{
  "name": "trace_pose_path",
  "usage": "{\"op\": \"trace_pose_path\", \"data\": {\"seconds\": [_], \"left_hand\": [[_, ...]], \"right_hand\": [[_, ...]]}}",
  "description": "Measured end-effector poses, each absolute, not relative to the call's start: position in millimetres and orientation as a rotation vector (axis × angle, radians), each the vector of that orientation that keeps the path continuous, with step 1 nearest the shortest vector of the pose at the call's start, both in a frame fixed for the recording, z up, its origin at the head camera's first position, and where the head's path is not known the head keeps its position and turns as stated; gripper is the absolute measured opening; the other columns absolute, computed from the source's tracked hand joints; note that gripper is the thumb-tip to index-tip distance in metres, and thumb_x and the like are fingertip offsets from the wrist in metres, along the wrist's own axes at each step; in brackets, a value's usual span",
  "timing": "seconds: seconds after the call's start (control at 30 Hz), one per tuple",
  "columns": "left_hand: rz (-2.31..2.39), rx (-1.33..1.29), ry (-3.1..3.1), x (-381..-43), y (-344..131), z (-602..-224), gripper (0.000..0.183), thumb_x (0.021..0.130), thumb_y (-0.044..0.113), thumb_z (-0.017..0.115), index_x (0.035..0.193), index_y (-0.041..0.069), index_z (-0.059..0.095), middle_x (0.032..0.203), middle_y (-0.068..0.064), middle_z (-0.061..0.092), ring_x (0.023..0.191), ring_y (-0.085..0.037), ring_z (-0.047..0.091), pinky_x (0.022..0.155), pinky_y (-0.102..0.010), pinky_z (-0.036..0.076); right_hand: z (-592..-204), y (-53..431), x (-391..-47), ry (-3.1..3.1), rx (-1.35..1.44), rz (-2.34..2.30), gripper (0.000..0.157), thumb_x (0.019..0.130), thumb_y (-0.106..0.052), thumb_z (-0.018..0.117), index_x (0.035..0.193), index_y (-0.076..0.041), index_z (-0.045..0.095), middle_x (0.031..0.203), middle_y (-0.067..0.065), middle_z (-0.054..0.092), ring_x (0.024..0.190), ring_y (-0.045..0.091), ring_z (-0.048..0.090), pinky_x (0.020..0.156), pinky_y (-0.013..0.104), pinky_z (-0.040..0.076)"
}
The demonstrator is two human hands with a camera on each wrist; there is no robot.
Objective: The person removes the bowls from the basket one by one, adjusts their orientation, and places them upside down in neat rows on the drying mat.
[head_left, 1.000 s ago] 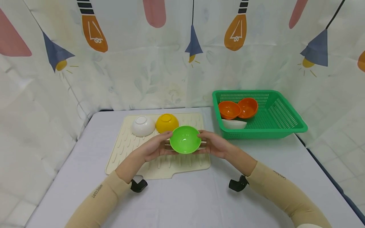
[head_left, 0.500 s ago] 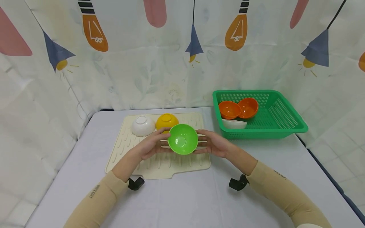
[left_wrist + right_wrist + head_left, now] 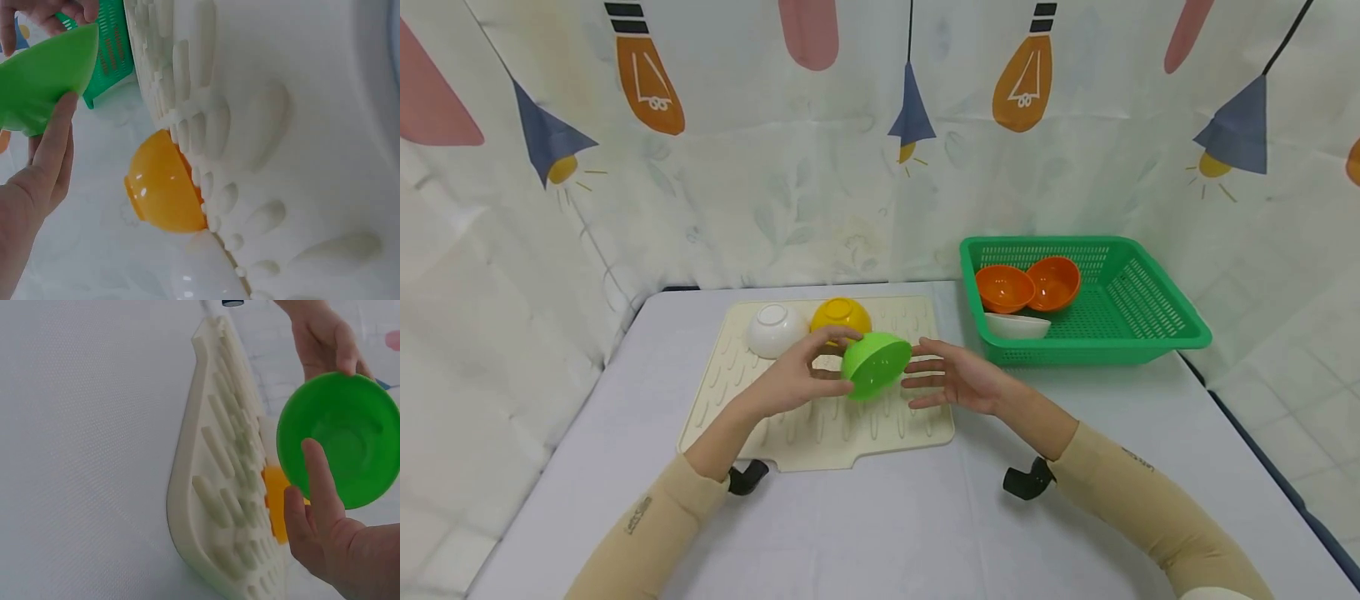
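Observation:
A bright green bowl (image 3: 877,367) is held tilted over the cream drying mat (image 3: 820,429), its opening turned toward the right and down. My left hand (image 3: 801,375) grips its left side, thumb and fingers spread around the bowl. To the right, my right hand (image 3: 951,379) has its fingers extended close to the bowl's rim and holds nothing. In the right wrist view the inside of the green bowl (image 3: 340,437) faces the camera. Behind it on the mat, an upside-down yellow bowl (image 3: 841,313) and an upside-down white bowl (image 3: 775,331) sit side by side.
At the back right of the table stands a green slotted basket (image 3: 1150,337). It holds two orange bowls, one of them this bowl (image 3: 1003,288), and a white dish (image 3: 1018,327). A patterned curtain (image 3: 842,183) hangs behind the table.
The green bowl has turned from facing up toward me to tilting over rightward. My right hand has let go of it, while my left hand has rotated with it.

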State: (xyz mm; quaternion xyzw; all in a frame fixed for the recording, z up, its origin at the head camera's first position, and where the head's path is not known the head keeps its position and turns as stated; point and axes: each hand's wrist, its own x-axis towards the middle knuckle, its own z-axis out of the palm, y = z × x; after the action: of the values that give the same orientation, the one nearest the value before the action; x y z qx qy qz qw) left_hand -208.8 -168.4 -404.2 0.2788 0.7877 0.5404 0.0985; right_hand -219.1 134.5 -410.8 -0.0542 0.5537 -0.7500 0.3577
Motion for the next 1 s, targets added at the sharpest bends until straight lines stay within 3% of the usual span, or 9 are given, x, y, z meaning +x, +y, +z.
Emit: {"op": "trace_pose_path", "data": {"seconds": [0.1, 0.2, 0.33, 0.57, 0.73, 0.87, 1.0], "left_hand": [[1.512, 0.969, 2.443, -204, -164, -403, 0.062, 0.085, 0.007, 0.084, 0.139, 0.024, 0.058, 0.138, 0.002, 0.050, 0.126, -0.023, 0.051, 0.098, -0.042, 0.054], [1.393, 1.151, 2.565, -201, -158, -403, 0.060, 0.082, 0.005, 0.084, 0.136, 0.023, 0.062, 0.133, 0.000, 0.048, 0.124, -0.022, 0.049, 0.099, -0.044, 0.053], [1.130, 1.467, 2.741, -199, -152, -405, 0.060, 0.077, 0.003, 0.084, 0.131, 0.021, 0.066, 0.130, -0.008, 0.048, 0.123, -0.028, 0.046, 0.099, -0.049, 0.049], [0.565, 1.919, 2.910, -198, -141, -405, 0.059, 0.074, -0.003, 0.082, 0.125, 0.023, 0.070, 0.129, -0.013, 0.050, 0.123, -0.035, 0.046, 0.095, -0.042, 0.054], [0.324, 2.100, 2.955, -198, -133, -404, 0.056, 0.075, -0.006, 0.077, 0.123, 0.023, 0.072, 0.126, -0.013, 0.054, 0.122, -0.036, 0.050, 0.097, -0.038, 0.053], [0.205, 2.155, 2.961, -198, -130, -405, 0.053, 0.078, -0.003, 0.079, 0.123, 0.023, 0.071, 0.126, -0.011, 0.055, 0.121, -0.037, 0.051, 0.097, -0.043, 0.052], [0.117, 2.135, 2.951, -197, -128, -404, 0.052, 0.080, -0.003, 0.080, 0.124, 0.024, 0.072, 0.127, -0.011, 0.054, 0.122, -0.037, 0.050, 0.098, -0.045, 0.051]], "right_hand": [[-410, 134, -219, 1.425, -0.137, -1.929, 0.062, 0.107, -0.040, 0.051, 0.153, -0.003, 0.031, 0.157, 0.030, 0.030, 0.142, 0.050, 0.036, 0.095, 0.055, 0.054], [-409, 133, -218, 1.423, -0.147, -1.915, 0.059, 0.107, -0.040, 0.051, 0.151, -0.005, 0.034, 0.155, 0.030, 0.032, 0.142, 0.050, 0.037, 0.095, 0.055, 0.054], [-408, 131, -218, 1.440, -0.190, -1.904, 0.056, 0.108, -0.039, 0.050, 0.150, -0.004, 0.040, 0.150, 0.024, 0.040, 0.139, 0.045, 0.042, 0.097, 0.056, 0.052], [-407, 131, -218, 1.543, -0.238, -1.905, 0.050, 0.107, -0.035, 0.053, 0.144, -0.001, 0.053, 0.145, 0.017, 0.047, 0.127, 0.035, 0.052, 0.099, 0.053, 0.053], [-405, 131, -218, 1.593, -0.211, -1.884, 0.055, 0.107, -0.030, 0.053, 0.151, 0.002, 0.042, 0.146, 0.016, 0.047, 0.128, 0.033, 0.051, 0.095, 0.048, 0.056], [-404, 129, -218, 1.610, -0.166, -1.879, 0.063, 0.107, -0.027, 0.056, 0.156, 0.001, 0.028, 0.148, 0.018, 0.044, 0.131, 0.035, 0.049, 0.094, 0.052, 0.055], [-404, 127, -217, 1.612, -0.123, -1.885, 0.066, 0.106, -0.024, 0.058, 0.157, -0.001, 0.024, 0.142, 0.020, 0.047, 0.129, 0.037, 0.051, 0.093, 0.056, 0.054]]}}
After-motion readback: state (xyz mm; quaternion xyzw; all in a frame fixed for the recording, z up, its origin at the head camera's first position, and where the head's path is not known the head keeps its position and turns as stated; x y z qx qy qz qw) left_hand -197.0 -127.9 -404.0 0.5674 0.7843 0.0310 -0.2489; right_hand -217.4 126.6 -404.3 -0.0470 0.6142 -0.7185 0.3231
